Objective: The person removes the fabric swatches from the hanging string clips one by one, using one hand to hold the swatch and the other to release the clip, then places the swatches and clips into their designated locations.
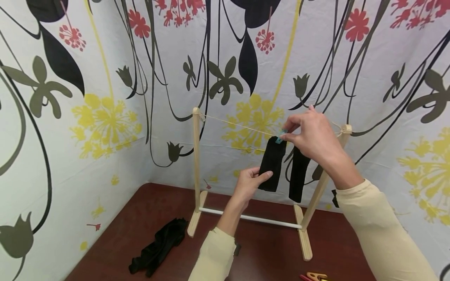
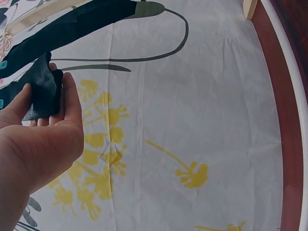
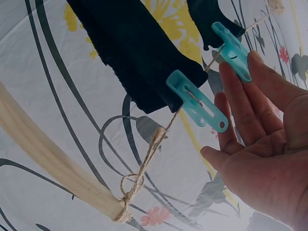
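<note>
Two black cloths hang from a thin string tied between two wooden posts. In the head view my right hand (image 1: 314, 137) pinches a teal clip (image 1: 280, 137) at the top of the nearer-to-centre cloth (image 1: 273, 162). The right wrist view shows that clip (image 3: 232, 52) between thumb and finger of my right hand (image 3: 264, 125), and a second teal clip (image 3: 196, 102) on the other cloth (image 3: 139, 53). My left hand (image 1: 247, 182) holds the lower left edge of the first cloth, thumb in front; the left wrist view shows this cloth (image 2: 43, 91) in the left hand (image 2: 45, 139).
The wooden stand has a left post (image 1: 197, 164), a right post (image 1: 321, 187) and a white bar (image 1: 253, 220) low down. A crumpled black cloth (image 1: 159, 246) lies on the dark red table (image 1: 130, 218) at left. Coloured clips (image 1: 314, 276) lie at the front edge of view.
</note>
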### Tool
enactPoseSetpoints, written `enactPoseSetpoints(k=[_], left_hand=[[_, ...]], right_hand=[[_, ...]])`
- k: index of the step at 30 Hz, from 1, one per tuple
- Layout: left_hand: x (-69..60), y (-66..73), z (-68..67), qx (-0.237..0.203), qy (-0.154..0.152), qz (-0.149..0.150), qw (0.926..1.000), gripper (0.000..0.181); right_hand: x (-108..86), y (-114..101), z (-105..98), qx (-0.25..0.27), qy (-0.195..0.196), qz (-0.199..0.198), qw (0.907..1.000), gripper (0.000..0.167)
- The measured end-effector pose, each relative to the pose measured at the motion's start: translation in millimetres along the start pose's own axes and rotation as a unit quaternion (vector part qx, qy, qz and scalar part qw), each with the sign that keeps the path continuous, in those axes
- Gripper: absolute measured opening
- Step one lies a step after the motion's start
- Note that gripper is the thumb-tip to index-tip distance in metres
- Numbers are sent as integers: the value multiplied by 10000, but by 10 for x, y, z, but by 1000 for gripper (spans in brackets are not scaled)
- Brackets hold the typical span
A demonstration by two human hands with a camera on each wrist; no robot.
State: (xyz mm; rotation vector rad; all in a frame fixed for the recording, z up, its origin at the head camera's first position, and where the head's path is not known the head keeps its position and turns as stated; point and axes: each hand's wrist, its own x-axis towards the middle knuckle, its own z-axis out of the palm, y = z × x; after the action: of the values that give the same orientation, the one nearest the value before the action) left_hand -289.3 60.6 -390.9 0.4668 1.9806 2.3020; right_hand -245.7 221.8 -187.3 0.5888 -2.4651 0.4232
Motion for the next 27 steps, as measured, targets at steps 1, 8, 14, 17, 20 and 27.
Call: enactPoseSetpoints(k=[1,8,14,17,20,27], left_hand=[[-2,-2,0,-20,-5,0,10000,30],[-16,-30,-32,-35,-22,-24,10000,31],[-21,-109,-170,108,-4,-142,9998,33],[-26,-162,-259,186,24,-194,9996,32],[-36,-204,-343,284,35,-312,9991,33],[-76,-276,-455,452,210,-502,9975,36]], right_hand=[[0,-2,-2,0,18,-21,10000,10],[0,-12,-20,7,131,-147,9998,10],[-33,-20,-22,19,354,-243,9991,10],[-50,-19,-16,47,476,-263,9985,10],[-49,-22,-11,74,555,-267,9981,11],[-22,-31,-5,132,696,-248,9972,11]])
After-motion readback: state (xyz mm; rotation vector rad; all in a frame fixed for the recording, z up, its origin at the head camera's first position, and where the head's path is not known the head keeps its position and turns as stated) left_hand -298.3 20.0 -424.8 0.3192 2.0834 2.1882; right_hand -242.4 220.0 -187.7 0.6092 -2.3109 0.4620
